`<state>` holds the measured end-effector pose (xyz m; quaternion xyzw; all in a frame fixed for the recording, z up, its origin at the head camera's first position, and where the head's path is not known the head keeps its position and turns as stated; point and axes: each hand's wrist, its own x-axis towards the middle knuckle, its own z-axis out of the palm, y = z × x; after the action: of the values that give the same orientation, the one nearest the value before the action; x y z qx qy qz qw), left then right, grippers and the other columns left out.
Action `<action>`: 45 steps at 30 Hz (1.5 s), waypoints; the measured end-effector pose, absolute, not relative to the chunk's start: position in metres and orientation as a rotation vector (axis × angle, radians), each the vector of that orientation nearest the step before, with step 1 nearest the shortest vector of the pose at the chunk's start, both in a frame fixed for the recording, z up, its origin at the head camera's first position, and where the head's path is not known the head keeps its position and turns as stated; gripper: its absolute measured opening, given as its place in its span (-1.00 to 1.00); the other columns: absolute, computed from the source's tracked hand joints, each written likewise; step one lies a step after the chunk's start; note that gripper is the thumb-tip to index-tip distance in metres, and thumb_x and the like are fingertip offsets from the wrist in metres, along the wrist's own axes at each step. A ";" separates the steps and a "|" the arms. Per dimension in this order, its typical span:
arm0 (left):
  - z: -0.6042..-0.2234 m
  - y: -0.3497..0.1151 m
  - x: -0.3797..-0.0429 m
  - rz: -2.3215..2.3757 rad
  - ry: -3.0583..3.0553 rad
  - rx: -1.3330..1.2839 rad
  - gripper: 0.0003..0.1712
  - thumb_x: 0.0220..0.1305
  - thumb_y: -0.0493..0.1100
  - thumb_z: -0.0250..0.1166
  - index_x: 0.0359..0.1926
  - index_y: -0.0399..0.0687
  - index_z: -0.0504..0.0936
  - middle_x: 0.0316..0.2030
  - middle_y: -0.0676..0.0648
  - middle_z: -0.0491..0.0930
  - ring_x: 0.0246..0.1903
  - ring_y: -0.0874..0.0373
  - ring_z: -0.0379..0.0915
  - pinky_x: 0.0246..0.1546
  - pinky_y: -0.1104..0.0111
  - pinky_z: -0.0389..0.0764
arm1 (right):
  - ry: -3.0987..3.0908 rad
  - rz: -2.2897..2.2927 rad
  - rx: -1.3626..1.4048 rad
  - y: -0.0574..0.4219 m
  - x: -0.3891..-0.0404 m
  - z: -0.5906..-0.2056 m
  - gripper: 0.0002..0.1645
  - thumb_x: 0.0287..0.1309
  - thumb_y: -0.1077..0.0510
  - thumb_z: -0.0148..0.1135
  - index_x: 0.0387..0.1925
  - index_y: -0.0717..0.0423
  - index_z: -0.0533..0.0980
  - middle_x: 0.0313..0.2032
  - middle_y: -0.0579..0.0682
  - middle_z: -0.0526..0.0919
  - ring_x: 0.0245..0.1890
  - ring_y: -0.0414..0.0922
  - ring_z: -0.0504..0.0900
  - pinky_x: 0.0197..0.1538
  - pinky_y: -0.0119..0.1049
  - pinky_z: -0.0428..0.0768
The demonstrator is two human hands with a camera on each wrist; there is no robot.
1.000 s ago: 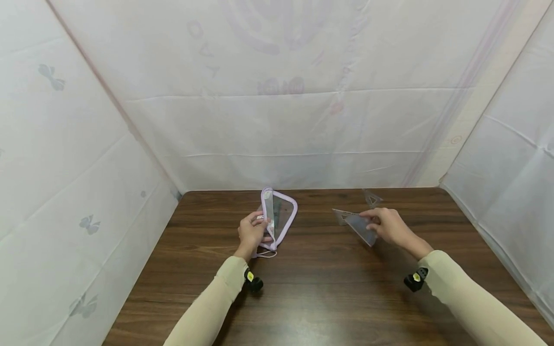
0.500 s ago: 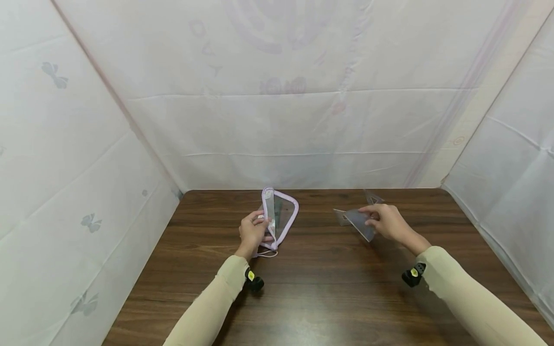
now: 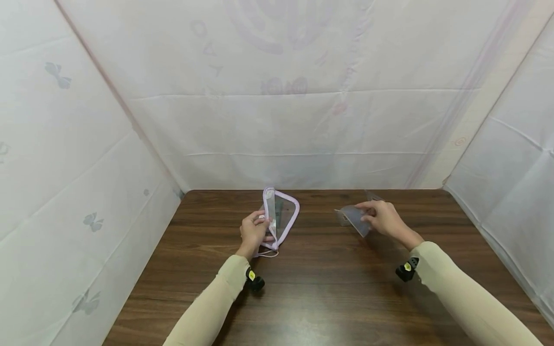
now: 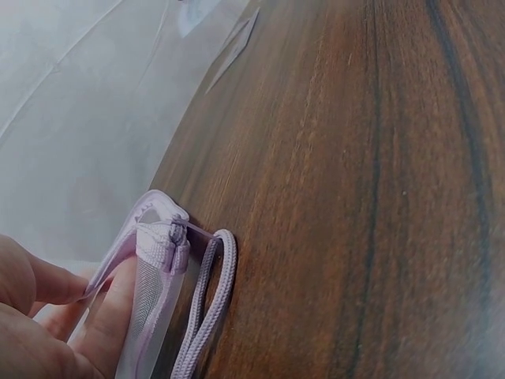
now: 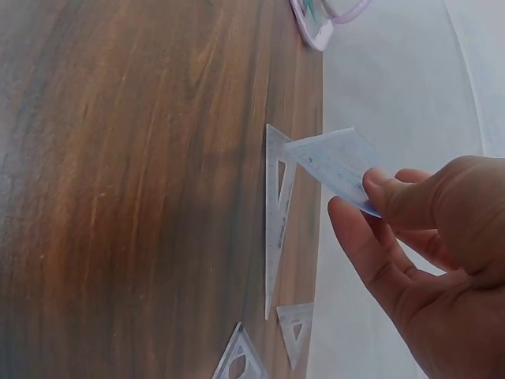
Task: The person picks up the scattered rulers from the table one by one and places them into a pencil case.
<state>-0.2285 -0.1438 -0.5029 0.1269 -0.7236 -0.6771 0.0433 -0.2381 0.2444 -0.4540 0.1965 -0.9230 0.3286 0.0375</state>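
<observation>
My left hand pinches the edge of a clear zip pouch with lilac trim, near the table's back edge. Its mouth gapes, and fingers reach inside it in the left wrist view, where a lilac cord loop hangs from the zip end. Something greenish shows within the pouch. On the right, my right hand pinches a clear plastic measuring piece with fine printed markings between thumb and fingers, tilted over the table. It overlaps a long clear set square lying below it in the right wrist view.
Two more clear triangles, a small set square and another set square, lie near the long one. The dark wood table ends at a white sheet wall behind, with more sheeting on both sides.
My right hand has moved slightly left and toward the back, carrying the measuring piece further over the long set square. The left hand keeps its grip on the pouch.
</observation>
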 end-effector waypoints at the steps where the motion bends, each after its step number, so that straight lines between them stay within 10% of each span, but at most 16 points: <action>1: -0.503 -0.144 -0.228 -2.069 -2.213 0.383 -0.64 0.33 -0.41 0.33 0.13 -0.19 0.65 -0.15 -0.22 0.75 -0.46 0.01 0.74 -0.57 0.13 0.80 | -2.837 1.013 0.601 0.244 -0.239 -0.454 -0.53 0.20 0.40 0.39 0.16 0.24 0.62 -0.20 0.18 0.73 -0.61 -0.16 0.67 -0.52 -0.37 0.71; 45: -0.498 -0.142 -0.230 -2.118 -2.181 0.357 -0.66 0.34 -0.45 0.31 0.12 -0.25 0.62 -0.16 -0.27 0.74 -0.45 -0.03 0.74 -0.56 0.13 0.81 | -2.790 1.386 0.557 0.172 -0.285 -0.450 -0.49 0.24 0.39 0.37 0.23 0.20 0.59 -0.01 0.29 0.68 -0.38 -0.05 0.75 -0.36 -0.09 0.83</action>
<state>-0.2302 -0.1422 -0.4977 0.1167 -0.7118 -0.6914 0.0402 -0.2849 0.1718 -0.4503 0.1761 -0.8815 0.4380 -0.0116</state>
